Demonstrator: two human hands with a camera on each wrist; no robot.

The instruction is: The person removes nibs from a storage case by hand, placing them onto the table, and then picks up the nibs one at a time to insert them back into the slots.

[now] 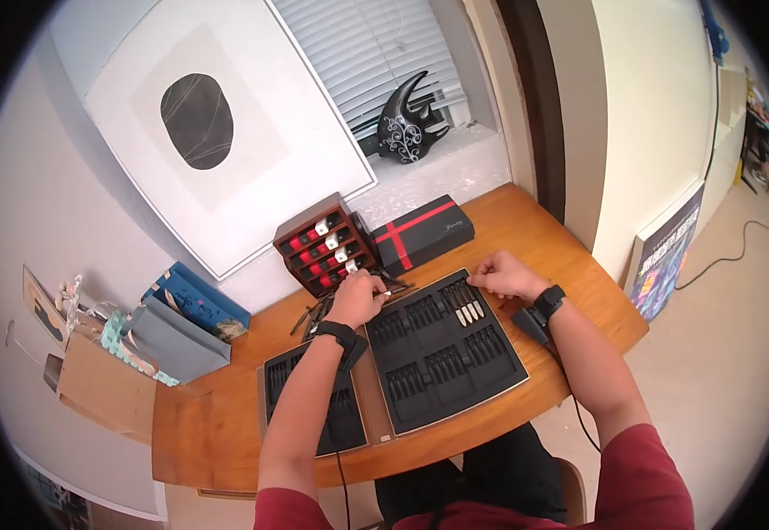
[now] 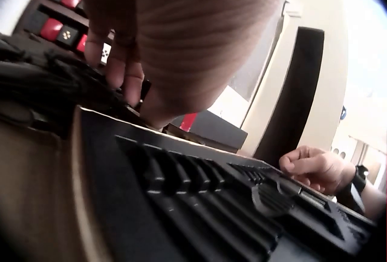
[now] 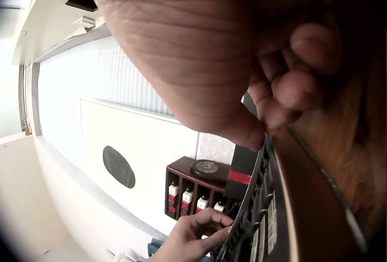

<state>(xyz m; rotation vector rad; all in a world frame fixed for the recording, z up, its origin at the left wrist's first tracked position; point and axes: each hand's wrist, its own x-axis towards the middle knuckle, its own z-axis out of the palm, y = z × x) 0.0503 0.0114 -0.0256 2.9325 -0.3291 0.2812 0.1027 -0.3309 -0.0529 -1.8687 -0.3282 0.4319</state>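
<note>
A wide black case lies spread flat on the table, its two halves filled with slotted black inserts. Several silvery pieces sit side by side in slots at the far right of the right half. My left hand is at that half's far left corner, thumb and forefinger pinching a small pale piece, mostly hidden by the fingers. At the far right corner, my right hand has its fingers curled and fingertips right at the case's rim; whether they pinch anything I cannot tell.
Behind the case stand a dark wooden rack with red and white items and a black box with a red ribbon. Dark thin items lie beside the left hand. Paper bags stand at the left. A cable hangs from the left wrist.
</note>
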